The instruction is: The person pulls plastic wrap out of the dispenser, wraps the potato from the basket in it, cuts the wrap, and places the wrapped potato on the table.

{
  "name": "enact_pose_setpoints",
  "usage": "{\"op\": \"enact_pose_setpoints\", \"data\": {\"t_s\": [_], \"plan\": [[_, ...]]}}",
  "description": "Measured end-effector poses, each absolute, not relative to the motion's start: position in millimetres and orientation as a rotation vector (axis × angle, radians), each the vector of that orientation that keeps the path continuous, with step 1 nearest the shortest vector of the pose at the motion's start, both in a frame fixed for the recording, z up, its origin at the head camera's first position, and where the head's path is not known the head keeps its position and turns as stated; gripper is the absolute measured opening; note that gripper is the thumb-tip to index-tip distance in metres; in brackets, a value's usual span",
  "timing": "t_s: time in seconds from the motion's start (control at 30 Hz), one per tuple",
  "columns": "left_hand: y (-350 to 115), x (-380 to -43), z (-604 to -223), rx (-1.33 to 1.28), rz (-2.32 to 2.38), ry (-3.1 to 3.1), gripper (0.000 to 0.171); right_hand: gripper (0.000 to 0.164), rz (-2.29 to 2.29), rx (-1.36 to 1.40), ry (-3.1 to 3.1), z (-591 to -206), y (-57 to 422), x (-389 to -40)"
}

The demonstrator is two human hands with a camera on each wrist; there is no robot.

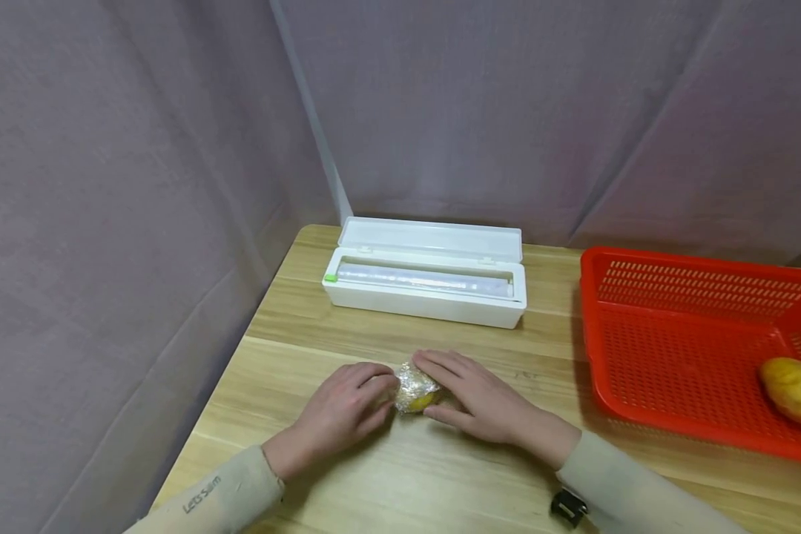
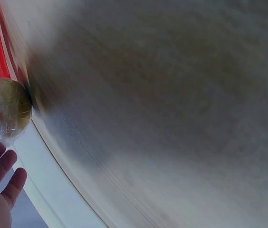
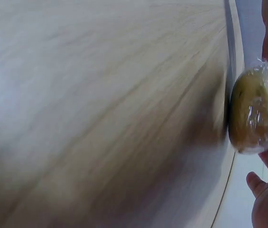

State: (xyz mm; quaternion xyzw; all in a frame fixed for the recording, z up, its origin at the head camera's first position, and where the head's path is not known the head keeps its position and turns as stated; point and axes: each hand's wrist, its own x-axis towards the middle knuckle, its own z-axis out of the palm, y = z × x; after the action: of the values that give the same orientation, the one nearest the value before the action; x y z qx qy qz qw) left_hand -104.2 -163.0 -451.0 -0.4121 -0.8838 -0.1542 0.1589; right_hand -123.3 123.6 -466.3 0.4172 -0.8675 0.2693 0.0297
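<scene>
A yellow mango (image 1: 422,403) wrapped in shiny cling film (image 1: 412,380) is between my two hands, low over the wooden table. At its left end, my left hand (image 1: 347,404) holds the wrapped fruit with bent fingers and thumb. My right hand (image 1: 477,393) grips the right side, fingers over the far part and thumb on the near part. The left wrist view shows the film-covered mango (image 2: 15,102) at its left edge, beside spread fingers (image 2: 3,168). In the right wrist view, the wrapped mango (image 3: 252,114) shows its long side, with loose film at one end.
Behind the hands stands a white cling film box (image 1: 423,304), lid (image 1: 434,237) raised, a film roll (image 1: 427,279) inside. A red plastic basket (image 1: 681,356) on the right contains another yellow mango (image 1: 797,389). Grey-purple curtains (image 1: 480,111) border the table (image 1: 294,334).
</scene>
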Motion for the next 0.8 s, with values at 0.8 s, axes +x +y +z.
{"op": "enact_pose_setpoints", "data": {"t_s": [0.8], "plan": [[-163.8,-109.9,-454.9,-1.088,-0.467,-2.661,0.061,0.083,0.674,1.306,-2.563,-471.4,127.5,-130.8]]}}
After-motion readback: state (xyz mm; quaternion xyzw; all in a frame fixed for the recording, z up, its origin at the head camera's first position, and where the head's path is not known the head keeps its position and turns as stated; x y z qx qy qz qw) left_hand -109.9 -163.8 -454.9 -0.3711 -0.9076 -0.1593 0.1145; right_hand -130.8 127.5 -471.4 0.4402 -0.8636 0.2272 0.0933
